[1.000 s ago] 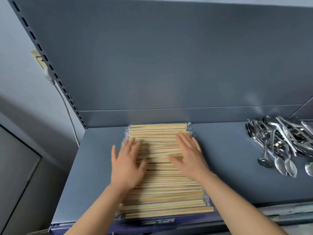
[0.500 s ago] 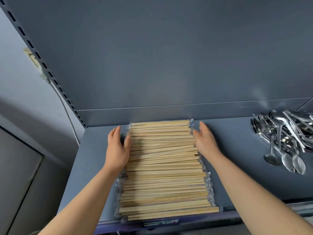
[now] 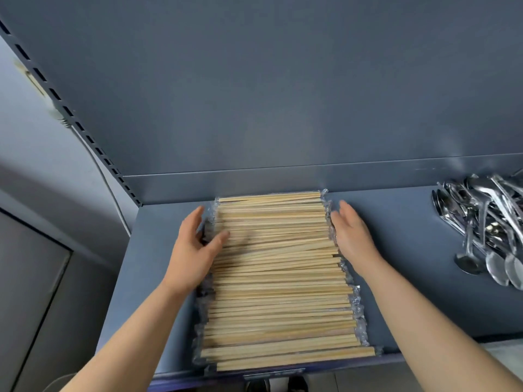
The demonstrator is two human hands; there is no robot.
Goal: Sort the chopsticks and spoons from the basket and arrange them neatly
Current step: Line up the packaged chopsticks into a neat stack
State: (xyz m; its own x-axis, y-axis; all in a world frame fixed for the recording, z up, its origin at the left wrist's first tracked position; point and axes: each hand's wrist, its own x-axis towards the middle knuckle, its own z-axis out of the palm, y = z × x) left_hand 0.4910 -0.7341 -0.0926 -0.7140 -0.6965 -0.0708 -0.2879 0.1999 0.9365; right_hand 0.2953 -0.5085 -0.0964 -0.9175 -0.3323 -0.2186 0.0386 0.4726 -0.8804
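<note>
Several pairs of wooden chopsticks in clear wrappers lie side by side in a long flat row on the grey-blue shelf, running from the back wall to the front edge. My left hand rests against the row's left ends, fingers straight, thumb lying on top of the sticks. My right hand stands flat against the right ends, fingers straight. A heap of shiny metal spoons lies at the far right of the shelf.
The shelf's back wall rises close behind the row. A slotted upright and a white cable run down at the left. The shelf's front edge lies just below the nearest chopsticks.
Both hands left the top of the row and went to its two sides. They now flank the far ends of the chopsticks, and my left thumb lies on top.
</note>
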